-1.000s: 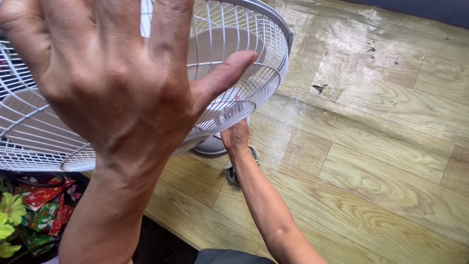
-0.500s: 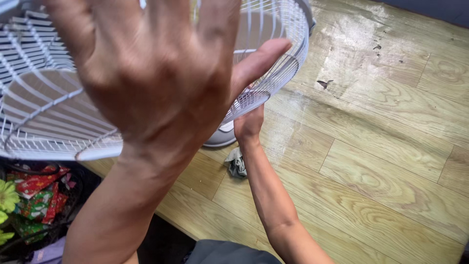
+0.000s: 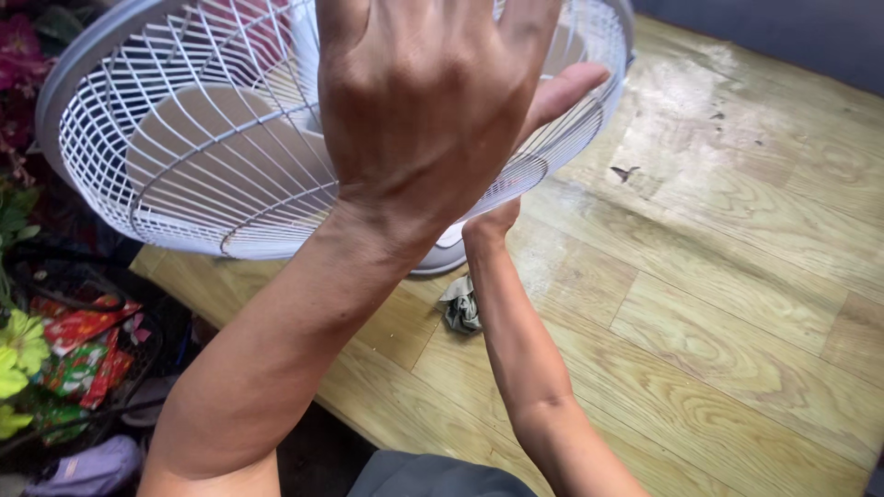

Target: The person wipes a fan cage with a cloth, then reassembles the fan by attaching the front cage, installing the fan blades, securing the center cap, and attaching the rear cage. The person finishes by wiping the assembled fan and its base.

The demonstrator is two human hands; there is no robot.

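A white fan with a round wire grille (image 3: 212, 147) fills the upper left, tilted face up. My left hand (image 3: 433, 101) lies flat against the grille's right part, back towards me, thumb out to the right; its fingertips run off the top edge. My right arm reaches up from the bottom. My right hand (image 3: 491, 224) goes in under the grille near the fan's white base (image 3: 440, 260), so only the wrist shows and its fingers are hidden. A crumpled grey rag (image 3: 459, 308) lies on the floor beside that forearm.
Light wooden floor planks (image 3: 718, 304) spread to the right, with a pale scuffed patch and a small dark speck (image 3: 626, 172). At the left, a dark basket holds red and green wrapped packets (image 3: 78, 354) and yellow flowers (image 3: 18, 354). A dark wall runs along the top right.
My left hand has moved right and up across the grille. More of the grille shows now. My right hand has slid further under the grille, leaving the rag on the floor.
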